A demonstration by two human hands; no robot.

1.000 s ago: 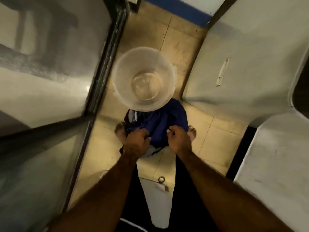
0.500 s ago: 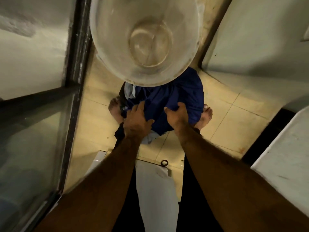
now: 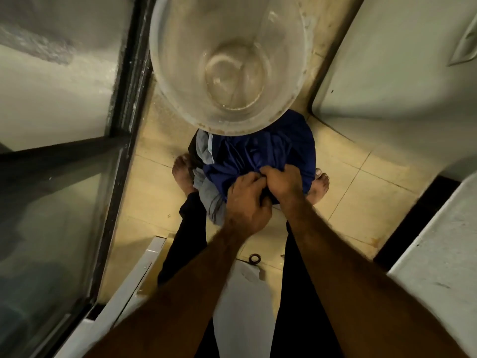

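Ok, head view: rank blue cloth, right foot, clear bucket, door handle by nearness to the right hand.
1. blue cloth, gripped by right hand.
2. right foot, just right.
3. clear bucket, ahead.
4. door handle, far upper right.

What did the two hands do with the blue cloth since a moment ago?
The left hand and right hand slid toward each other on the blue cloth. Half a second ago they lay apart on it with spread fingers; now they meet and grip a bunch of it. The clear bucket and the bare feet stayed where they were.
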